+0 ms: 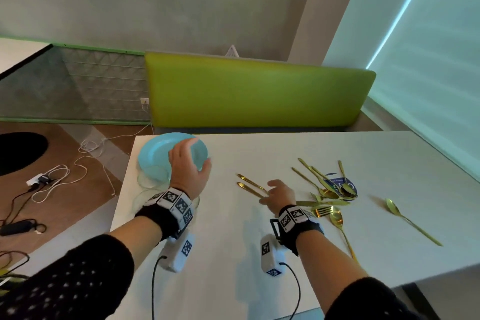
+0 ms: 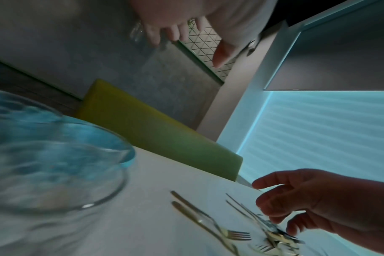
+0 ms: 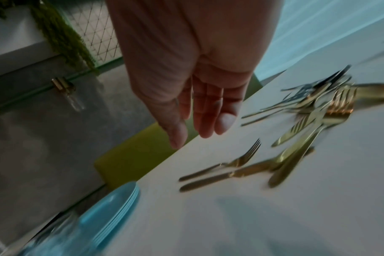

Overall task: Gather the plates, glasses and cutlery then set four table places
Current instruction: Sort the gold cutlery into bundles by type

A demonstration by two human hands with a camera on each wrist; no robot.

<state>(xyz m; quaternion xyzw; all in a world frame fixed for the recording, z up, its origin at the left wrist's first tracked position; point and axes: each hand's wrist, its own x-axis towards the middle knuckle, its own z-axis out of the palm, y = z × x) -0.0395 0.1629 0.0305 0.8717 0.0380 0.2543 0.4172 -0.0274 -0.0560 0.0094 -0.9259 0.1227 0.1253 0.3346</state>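
A stack of light blue plates (image 1: 155, 150) lies at the far left corner of the white table (image 1: 259, 254). Clear glasses (image 1: 152, 180) stand just in front of the stack; one fills the left of the left wrist view (image 2: 55, 164). My left hand (image 1: 198, 156) hovers over the plates with fingers spread, holding nothing. A gold fork and knife (image 1: 250, 186) lie side by side mid-table. My right hand (image 1: 267, 191) hangs just above their near ends, fingers relaxed and empty (image 3: 193, 138). A heap of gold cutlery (image 1: 330, 192) lies to the right.
A single gold spoon (image 1: 413, 221) lies apart at the right. The heap rests partly on a dark blue round mat (image 1: 337, 184). A green bench back (image 1: 254, 93) runs behind the table. Cables and a power strip (image 1: 41, 179) lie on the floor at left.
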